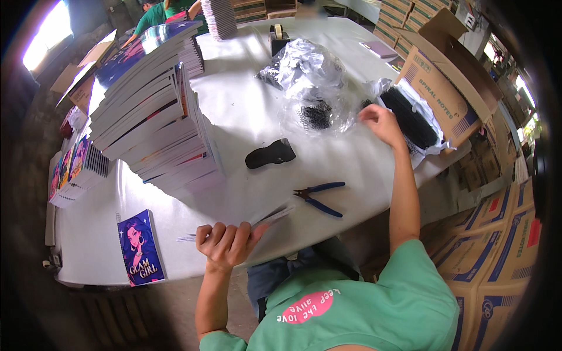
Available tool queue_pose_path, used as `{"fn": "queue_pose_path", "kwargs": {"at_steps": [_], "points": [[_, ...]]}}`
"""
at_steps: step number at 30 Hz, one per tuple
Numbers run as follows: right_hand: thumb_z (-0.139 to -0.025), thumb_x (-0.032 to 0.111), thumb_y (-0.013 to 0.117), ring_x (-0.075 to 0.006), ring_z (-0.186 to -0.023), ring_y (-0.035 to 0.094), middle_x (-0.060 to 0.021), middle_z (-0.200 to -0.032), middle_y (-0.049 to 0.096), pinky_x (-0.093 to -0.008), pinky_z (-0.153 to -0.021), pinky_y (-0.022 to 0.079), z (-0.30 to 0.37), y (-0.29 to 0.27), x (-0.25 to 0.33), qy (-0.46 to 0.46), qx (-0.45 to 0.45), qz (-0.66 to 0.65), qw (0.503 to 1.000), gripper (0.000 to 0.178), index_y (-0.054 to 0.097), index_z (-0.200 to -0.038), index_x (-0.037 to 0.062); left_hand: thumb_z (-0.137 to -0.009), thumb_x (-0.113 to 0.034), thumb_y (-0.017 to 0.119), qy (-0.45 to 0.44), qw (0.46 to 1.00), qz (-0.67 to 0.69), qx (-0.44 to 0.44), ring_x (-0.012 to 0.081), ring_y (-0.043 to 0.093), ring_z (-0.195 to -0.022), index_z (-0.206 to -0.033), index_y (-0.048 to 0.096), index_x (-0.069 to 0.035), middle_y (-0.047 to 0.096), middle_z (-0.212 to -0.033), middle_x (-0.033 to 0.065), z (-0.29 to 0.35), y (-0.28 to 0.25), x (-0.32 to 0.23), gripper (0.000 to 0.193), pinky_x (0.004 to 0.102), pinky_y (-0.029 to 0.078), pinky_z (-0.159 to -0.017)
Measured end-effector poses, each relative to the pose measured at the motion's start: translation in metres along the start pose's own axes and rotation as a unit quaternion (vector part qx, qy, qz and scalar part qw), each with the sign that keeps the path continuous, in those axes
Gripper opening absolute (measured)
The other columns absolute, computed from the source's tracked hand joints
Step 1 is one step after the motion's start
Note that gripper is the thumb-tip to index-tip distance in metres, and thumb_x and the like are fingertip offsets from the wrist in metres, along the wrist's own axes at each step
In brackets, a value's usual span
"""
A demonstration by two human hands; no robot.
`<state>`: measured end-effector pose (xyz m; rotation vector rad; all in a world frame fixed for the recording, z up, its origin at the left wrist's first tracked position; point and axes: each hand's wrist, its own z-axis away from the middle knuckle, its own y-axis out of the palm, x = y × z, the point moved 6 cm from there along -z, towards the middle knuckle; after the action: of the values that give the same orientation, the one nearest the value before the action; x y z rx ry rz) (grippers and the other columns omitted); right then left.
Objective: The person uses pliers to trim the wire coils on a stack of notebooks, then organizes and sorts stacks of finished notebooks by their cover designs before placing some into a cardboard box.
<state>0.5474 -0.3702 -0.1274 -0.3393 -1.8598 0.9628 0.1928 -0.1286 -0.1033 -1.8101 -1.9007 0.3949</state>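
My left hand (225, 244) is closed around a thin sheaf of paper sheets (274, 215), held edge-on above the table's front edge. To the right, my right hand (383, 124) hovers over the table with its fingers curled together; whatever they may pinch is too small to make out. Right beside it, black spiral binding coils (413, 117) fill a plastic-lined bundle by an open carton. Blue-handled cutting pliers (322, 198) lie with spread handles between my hands. Beyond them rests a small black object (270, 154), perhaps a pouch or sleeve.
Tall stacks of unbound booklets (170, 123) stand at left, near bound notebooks (79, 169). One spiral notebook (140, 248) lies near the front edge. Crumpled clear plastic (310, 70) holds more coils. Cartons (486, 251) crowd the right; a tape dispenser (278, 38) and a co-worker (155, 17) are far off.
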Motion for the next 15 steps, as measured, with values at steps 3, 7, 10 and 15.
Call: {"fn": "queue_pose_path", "kwargs": {"at_steps": [3,7,10,15], "points": [[-0.077,0.006,0.058,-0.0292,-0.106,0.055,-0.0115,-0.111,0.059,-0.0398,-0.084,0.048,-0.008,0.006,-0.068,-0.011,-0.157,0.327,0.932,0.04,0.053,-0.117,0.0079,-0.072,-0.05,0.069,0.009,0.998,-0.05,-0.026,0.0107,0.043,-0.061,-0.066,0.06,-0.017,0.037,-0.053,-0.0066,0.012,-0.002,-0.004,0.035,0.0345,0.027,-0.074],[-0.081,0.003,0.048,-0.0361,-0.106,0.054,-0.0159,-0.111,0.058,-0.0465,-0.087,0.045,-0.023,0.018,-0.088,0.064,-0.037,0.416,0.906,0.042,0.049,-0.123,0.0083,-0.071,-0.063,0.063,-0.047,0.996,-0.071,0.012,0.0143,0.047,-0.075,-0.073,0.059,-0.02,0.038,-0.065,-0.0035,0.017,0.003,-0.007,0.043,0.0453,0.018,-0.094],[-0.079,-0.003,0.047,-0.0371,-0.098,0.059,-0.0188,-0.105,0.061,-0.0442,-0.086,0.046,-0.029,-0.012,-0.079,-0.014,-0.13,0.361,0.923,0.048,0.048,-0.126,0.0097,-0.061,-0.064,0.069,-0.098,0.995,-0.012,0.023,0.0201,0.048,-0.081,-0.082,0.06,-0.018,0.041,-0.071,-0.0007,0.019,0.005,-0.012,0.051,0.0442,0.02,-0.095],[-0.077,-0.006,0.047,-0.0339,-0.094,0.055,-0.0154,-0.098,0.056,-0.0409,-0.084,0.044,-0.004,-0.042,0.006,-0.081,-0.194,0.377,0.902,0.054,0.046,-0.129,0.0104,-0.055,-0.057,0.077,-0.115,0.993,0.015,-0.002,0.0187,0.049,-0.086,-0.085,0.063,-0.02,0.041,-0.072,-0.0015,0.025,0.009,-0.005,0.05,0.0415,0.022,-0.099]]}}
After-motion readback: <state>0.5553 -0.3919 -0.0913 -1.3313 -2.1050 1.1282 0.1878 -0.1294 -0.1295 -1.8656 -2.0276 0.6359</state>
